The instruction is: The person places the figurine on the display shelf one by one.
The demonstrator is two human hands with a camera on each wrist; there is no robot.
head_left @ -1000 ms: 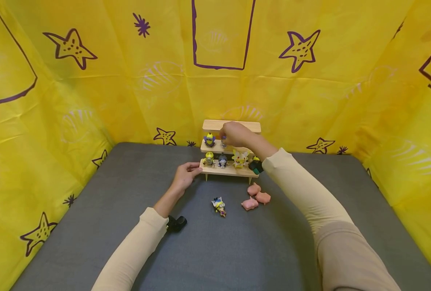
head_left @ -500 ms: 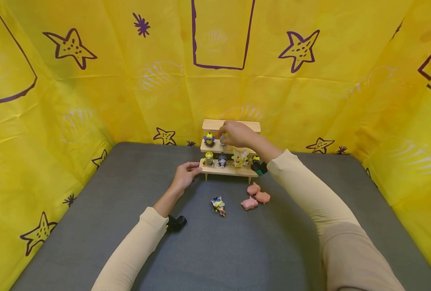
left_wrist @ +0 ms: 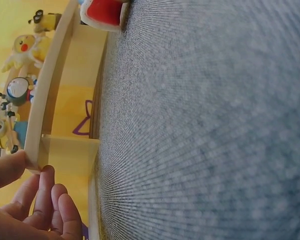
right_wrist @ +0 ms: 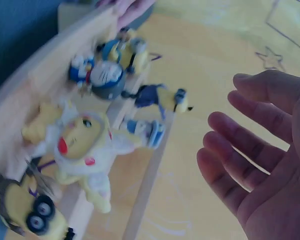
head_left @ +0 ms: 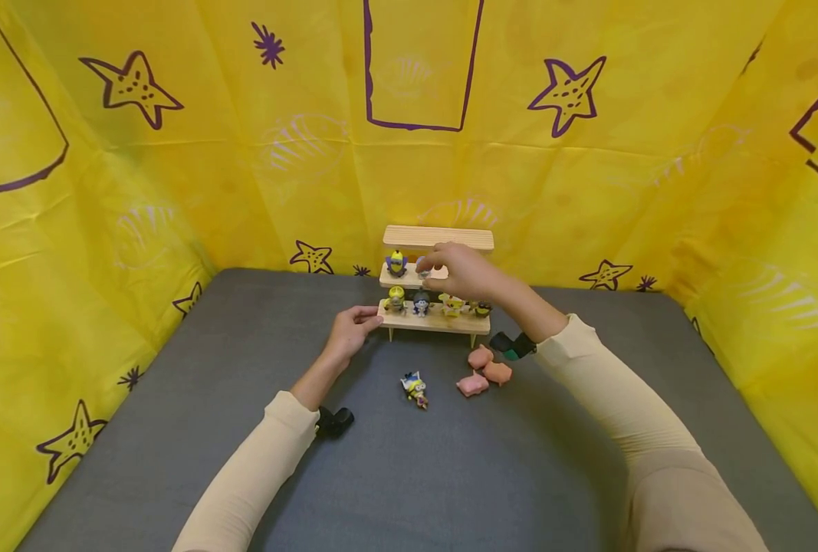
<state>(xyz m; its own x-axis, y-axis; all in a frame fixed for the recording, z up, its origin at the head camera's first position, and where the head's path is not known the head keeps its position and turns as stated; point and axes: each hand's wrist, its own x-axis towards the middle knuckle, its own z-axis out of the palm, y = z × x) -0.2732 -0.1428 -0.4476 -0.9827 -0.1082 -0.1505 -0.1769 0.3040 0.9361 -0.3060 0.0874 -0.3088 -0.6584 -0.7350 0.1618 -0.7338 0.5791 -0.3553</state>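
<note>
My left hand (head_left: 348,336) pinches the left end of a three-tier wooden display stand (head_left: 436,323) between thumb and fingers. Over the middle tier my right hand (head_left: 469,272) is spread and holds nothing; in the right wrist view its relaxed fingers (right_wrist: 240,165) are apart from the figures. A small blue-and-white figure (right_wrist: 146,131) stands on that tier, partly hidden behind the fingers in the head view. To its left is a minion figure (head_left: 396,264). On the lower tier stand a yellow figure (head_left: 395,299), a Doraemon figure (head_left: 421,303), a white-and-yellow figure (head_left: 451,305) and a goggled minion (head_left: 481,309).
A minion figure (head_left: 415,389) lies on the grey tabletop (head_left: 436,475) in front of the stand. Three pink pig figures (head_left: 473,384) sit to its right. Yellow cloth (head_left: 243,192) with starfish prints surrounds the table.
My right hand has drawn back toward the right and nearer to me, its fingers opening off the small blue-and-white figure, which stays on the middle tier. The left hand has kept its place.
</note>
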